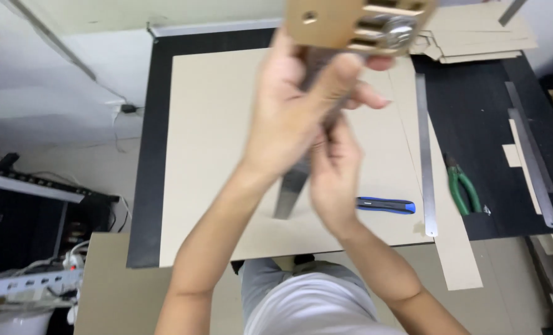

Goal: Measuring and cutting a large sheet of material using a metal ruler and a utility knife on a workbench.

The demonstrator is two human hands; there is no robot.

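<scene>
A cardboard assembly (351, 25) with a metal knob is being gripped high over the surface (475, 118) by the left hand (289, 115), steadied for the right hand (332, 180), which is closing around its lower part. A blue knife (385, 205) is lying near right.

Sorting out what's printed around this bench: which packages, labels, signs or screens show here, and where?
None show: no package, label, sign or screen.
Closest thing: a tan cardboard piece with a round hole and slots, held up by both hands, left hand and right hand.
</scene>
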